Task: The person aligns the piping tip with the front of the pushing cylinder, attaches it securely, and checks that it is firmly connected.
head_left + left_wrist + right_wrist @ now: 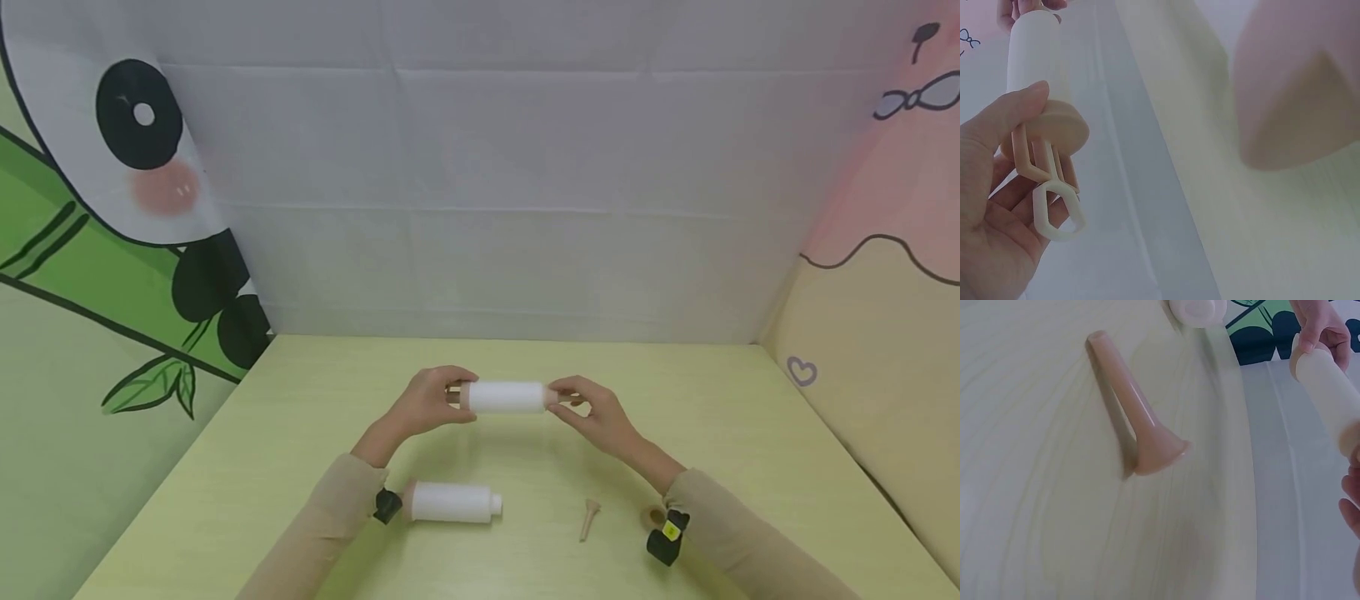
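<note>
Both hands hold a white syringe-like filling tube (506, 397) level above the table. My left hand (429, 404) grips its beige cap (1066, 125), thumb along the side. A beige frame and a white plunger handle (1040, 209) with a loop end stick out of this cap past the fingers. At the opposite end, my right hand (600, 417) pinches the beige collar (551, 397), where a narrow tip shows between thumb and fingers. Below the hands, a flared beige nozzle (1138, 406) lies on the table.
A second white tube (453, 503) with a beige end lies on the table near the left wrist. Beside the right wrist camera (666, 542) is a small beige ring (651, 517), partly hidden. A white sheet (517, 208) hangs behind the yellow table (315, 367).
</note>
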Available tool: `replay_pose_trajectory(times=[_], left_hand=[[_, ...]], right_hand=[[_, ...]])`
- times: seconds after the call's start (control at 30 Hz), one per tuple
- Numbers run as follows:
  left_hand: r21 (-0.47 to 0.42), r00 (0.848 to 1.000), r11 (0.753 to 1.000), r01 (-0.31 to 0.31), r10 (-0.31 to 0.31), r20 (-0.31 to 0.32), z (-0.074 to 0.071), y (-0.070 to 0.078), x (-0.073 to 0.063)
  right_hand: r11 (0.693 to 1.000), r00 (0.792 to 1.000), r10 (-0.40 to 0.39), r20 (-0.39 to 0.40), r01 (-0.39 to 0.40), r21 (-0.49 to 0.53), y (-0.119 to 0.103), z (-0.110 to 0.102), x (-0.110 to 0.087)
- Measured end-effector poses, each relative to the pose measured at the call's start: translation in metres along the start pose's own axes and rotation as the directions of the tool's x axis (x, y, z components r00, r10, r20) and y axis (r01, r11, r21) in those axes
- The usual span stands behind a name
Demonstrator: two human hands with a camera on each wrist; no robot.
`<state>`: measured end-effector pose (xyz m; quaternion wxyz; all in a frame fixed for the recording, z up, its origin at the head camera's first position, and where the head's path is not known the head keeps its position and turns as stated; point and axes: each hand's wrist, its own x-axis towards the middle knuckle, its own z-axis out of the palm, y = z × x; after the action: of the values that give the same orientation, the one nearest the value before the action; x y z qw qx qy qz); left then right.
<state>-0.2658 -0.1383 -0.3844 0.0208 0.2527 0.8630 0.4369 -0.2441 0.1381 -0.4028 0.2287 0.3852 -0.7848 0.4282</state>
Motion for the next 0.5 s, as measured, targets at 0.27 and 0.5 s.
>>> replay_pose_trajectory(times=[0.27,0.5], left_hand=[[0.027,1.000,0.999,0.024,-0.024,-0.003,-0.001,-0.001,-0.003],[-0.004,1.000,1.000,-0.008,0.008,0.013,-0.002,-0.002,-0.004]], right_hand=[[0.995,0.996,-0.085,-0.021,0.084,-0.046,0.030,0.011,-0.006],[0.991,0.994,-0.110,0.011,0.110,-0.071,0.036,0.011,-0.008]])
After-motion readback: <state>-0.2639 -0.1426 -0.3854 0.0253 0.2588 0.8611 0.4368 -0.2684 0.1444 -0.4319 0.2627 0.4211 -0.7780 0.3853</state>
